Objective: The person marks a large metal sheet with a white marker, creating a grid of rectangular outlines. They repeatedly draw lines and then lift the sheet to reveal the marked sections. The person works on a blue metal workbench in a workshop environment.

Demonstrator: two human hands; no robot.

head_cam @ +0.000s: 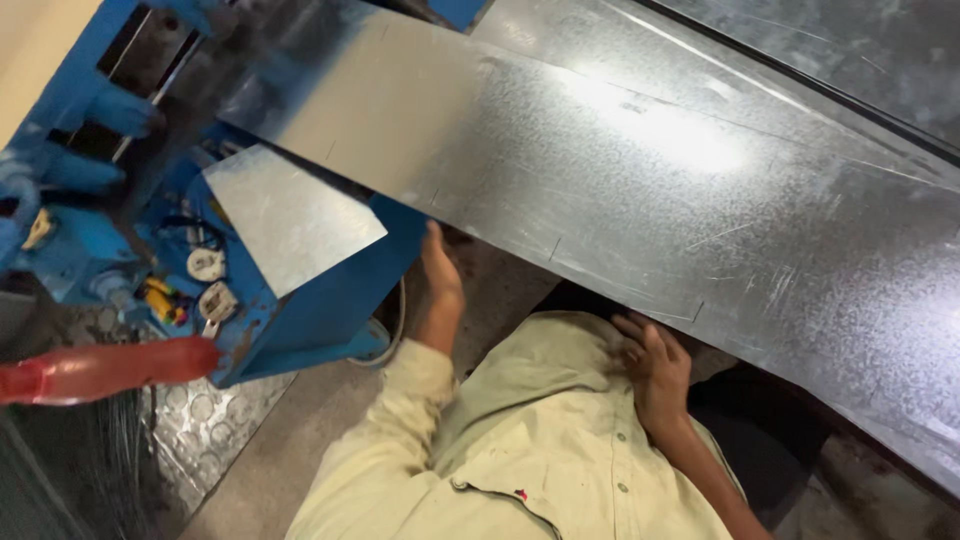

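Both hands under metal sheet's near edge

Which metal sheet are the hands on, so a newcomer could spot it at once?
Start at the blue machine on the left. The long galvanized sheet runs from its top diagonally to the lower right. The left hand and right hand grip its near edge. Unlike the small sheet piece lying on the machine, it spans nearly the whole view.
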